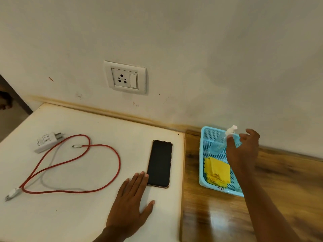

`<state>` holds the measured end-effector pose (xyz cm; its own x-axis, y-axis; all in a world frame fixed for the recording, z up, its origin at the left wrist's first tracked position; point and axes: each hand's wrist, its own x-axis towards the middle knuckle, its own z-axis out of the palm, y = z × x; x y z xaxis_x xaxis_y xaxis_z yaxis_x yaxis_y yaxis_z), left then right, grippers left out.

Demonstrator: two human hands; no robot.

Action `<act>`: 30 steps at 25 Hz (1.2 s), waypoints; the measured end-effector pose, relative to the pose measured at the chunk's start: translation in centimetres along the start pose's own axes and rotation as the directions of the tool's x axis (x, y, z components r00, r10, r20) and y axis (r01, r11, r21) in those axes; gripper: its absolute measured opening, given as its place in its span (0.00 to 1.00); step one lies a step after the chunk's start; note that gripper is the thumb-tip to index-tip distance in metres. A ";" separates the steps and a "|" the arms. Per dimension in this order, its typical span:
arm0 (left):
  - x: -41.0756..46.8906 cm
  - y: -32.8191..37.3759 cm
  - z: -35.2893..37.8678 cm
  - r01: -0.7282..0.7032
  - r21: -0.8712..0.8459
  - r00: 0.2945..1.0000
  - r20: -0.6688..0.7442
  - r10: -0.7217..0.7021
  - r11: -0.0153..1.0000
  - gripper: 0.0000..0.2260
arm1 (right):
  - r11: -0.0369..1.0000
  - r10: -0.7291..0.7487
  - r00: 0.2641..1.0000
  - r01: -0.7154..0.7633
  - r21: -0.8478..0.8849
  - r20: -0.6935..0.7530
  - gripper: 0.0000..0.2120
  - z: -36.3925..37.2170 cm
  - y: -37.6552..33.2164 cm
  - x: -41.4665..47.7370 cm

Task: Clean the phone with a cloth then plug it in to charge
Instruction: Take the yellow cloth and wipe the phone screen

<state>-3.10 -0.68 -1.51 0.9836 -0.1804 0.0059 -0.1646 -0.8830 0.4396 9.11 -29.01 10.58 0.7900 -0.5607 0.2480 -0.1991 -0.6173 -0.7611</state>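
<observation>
A black phone (160,163) lies screen up on the white tabletop (83,215). My left hand (130,203) rests flat on the table, fingertips touching the phone's lower left edge. A folded yellow cloth (217,169) lies in a light blue basket (203,154) on the wooden surface to the right. In the same basket lies a clear spray bottle (218,144) with a white nozzle. My right hand (242,151) hovers over the basket with fingers apart, close to the nozzle, holding nothing. A white charger adapter (46,141) and a red cable (87,165) lie at the left.
A white wall socket with a switch (125,78) sits on the wall above the table. The wooden surface (279,180) runs right of the white top. The table's left edge drops off near the adapter.
</observation>
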 end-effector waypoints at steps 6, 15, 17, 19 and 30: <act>-0.2 -0.3 0.4 0.003 0.021 1.000 0.003 -0.003 1.000 0.35 | 0.882 0.312 0.895 -0.148 -0.448 0.319 0.30 -0.6 1.8 -3.6; -0.9 0.7 -1.7 0.038 0.130 0.993 0.109 -0.052 0.991 0.33 | 0.922 0.363 0.904 -0.313 -0.228 0.225 0.25 -2.5 1.1 -3.9; -1.1 0.6 -2.3 0.040 0.138 0.986 0.157 -0.062 0.990 0.33 | 0.909 0.415 0.881 -0.411 -0.067 0.228 0.24 -3.8 -0.1 -3.7; -1.7 0.3 -2.9 0.006 0.190 0.976 0.212 -0.047 0.982 0.34 | 0.886 0.415 0.872 -0.453 0.103 0.259 0.22 -5.4 -1.5 -3.9; -2.6 1.8 -12.4 0.046 -0.146 0.988 0.149 -0.024 0.988 0.32 | 0.664 0.150 0.663 -0.618 0.422 0.734 0.12 -12.4 -12.4 -10.0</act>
<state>-5.04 3.55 10.43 0.9651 -0.2220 -0.1389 -0.1066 -0.8175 0.5659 -3.53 -22.58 25.01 0.9191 -0.0590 -0.3895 -0.3753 0.1694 -0.9113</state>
